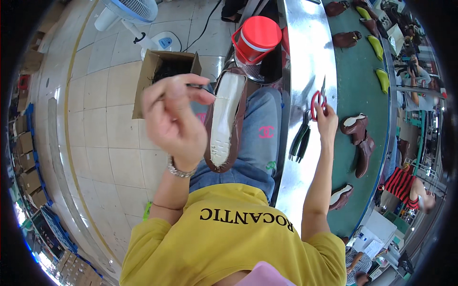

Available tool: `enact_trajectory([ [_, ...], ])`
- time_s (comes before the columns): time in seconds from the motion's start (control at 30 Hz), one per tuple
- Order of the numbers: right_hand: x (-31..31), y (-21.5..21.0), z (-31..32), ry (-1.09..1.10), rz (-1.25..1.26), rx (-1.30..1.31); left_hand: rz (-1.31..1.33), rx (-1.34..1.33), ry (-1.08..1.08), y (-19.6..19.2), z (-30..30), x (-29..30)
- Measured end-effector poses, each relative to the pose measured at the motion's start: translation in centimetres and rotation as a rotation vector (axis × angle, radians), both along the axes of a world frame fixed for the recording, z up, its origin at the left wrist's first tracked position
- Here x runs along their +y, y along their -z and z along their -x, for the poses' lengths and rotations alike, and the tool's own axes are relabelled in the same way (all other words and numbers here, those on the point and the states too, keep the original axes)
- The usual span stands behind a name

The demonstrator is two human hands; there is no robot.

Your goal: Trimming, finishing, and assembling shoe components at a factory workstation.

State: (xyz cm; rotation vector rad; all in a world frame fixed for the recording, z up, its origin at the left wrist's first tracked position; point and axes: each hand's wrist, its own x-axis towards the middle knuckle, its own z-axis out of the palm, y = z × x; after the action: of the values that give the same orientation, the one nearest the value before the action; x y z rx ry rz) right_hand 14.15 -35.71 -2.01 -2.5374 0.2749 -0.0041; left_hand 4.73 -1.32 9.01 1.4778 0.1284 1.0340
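Note:
A brown shoe [226,117] rests on my lap, its pale, unsoled underside facing up and several small nails or staples showing near the heel end. My left hand [176,121] is raised just left of the shoe, finger and thumb pinched. A thin dark thing shows between those fingers, too small to name. Out to the right, my right hand [327,121] has its fingers closed at the red handles of a pair of scissors [315,107], blades pointing away over the metal bench. Pliers with dark green and black handles [299,140] lie on the bench beside that hand.
The metal bench [310,52] runs along my right, with a green conveyor belt [353,90] carrying several brown shoes and yellow-green shoe lasts beyond it. A red lidded bucket [260,35], a cardboard box [148,76] and a fan [136,12] stand ahead. People work at the far right.

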Motion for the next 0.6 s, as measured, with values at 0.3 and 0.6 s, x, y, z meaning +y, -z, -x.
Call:
enact_trajectory([
  [0.3,4.4,1.9,-3.4,-0.124,0.196,-0.211,-0.359,0.051,-0.426,1.6,-0.1,10.2],
  [0.6,1.2,4.7,8.3,0.052,0.266,-0.014,-0.409,0.942,-0.019,15.1,0.1,12.8],
])
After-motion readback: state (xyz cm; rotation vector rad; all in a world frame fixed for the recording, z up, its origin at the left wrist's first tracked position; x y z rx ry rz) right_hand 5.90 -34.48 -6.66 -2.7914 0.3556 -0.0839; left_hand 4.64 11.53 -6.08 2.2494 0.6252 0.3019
